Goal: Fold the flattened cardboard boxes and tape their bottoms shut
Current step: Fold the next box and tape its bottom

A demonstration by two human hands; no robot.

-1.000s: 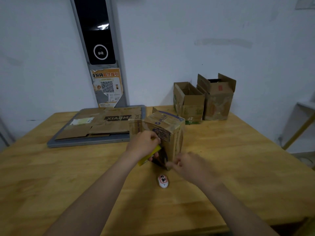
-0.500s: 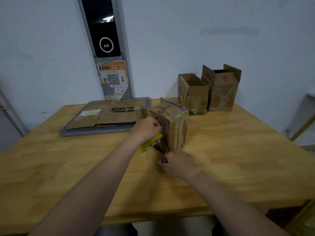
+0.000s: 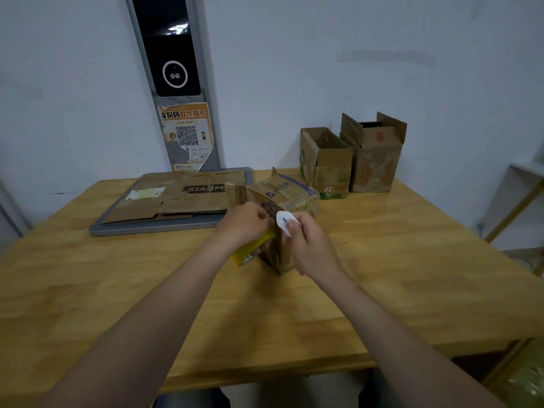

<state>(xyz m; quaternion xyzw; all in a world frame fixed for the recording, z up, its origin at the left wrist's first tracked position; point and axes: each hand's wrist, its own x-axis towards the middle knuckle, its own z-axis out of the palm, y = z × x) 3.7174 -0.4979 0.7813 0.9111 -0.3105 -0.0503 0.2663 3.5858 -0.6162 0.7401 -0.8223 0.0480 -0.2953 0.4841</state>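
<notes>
Left hand [image 3: 244,222] gripping yellow tape [image 3: 250,252] against box [image 3: 290,195] on tabletop [image 3: 412,260], right hand [image 3: 309,245] pinching white cutter [image 3: 282,221] near box top, folded boxes [image 3: 326,160] behind

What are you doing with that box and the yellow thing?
A person is taping up a cardboard box in the middle of the wooden table. The left hand grips a yellow tape roll against the box's side. The right hand holds a small white tool, likely a cutter, up by the tape. At the back stand a shorter box and a taller box, both with tops open. Flat cardboard lies on a grey tray.
</notes>
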